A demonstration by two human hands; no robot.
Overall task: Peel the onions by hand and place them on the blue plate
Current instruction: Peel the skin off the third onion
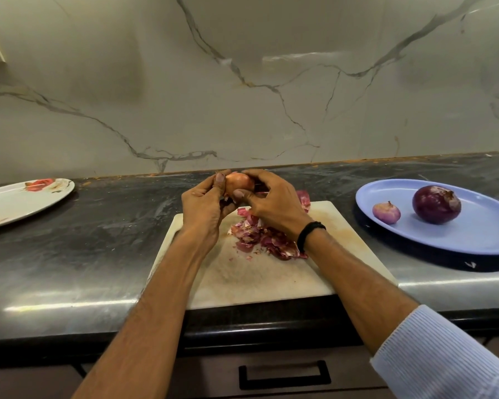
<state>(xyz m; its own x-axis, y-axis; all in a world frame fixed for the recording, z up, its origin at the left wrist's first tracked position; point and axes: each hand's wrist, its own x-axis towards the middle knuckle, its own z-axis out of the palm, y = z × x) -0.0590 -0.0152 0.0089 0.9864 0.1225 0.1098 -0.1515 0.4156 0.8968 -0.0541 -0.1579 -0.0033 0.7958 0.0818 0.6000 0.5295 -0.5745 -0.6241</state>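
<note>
Left hand and right hand grip a small orange-pink onion, fingers curled. Peel gently over the white cutting board.

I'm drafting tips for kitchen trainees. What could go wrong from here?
1. The onion, held up between left hand and right hand, may slip and roll along the counter.
2. The peels lie under the right hand; a sweep could scatter them off the board.
3. The big onion and small onion lie loose on the blue plate; a third might set them rolling.
</note>
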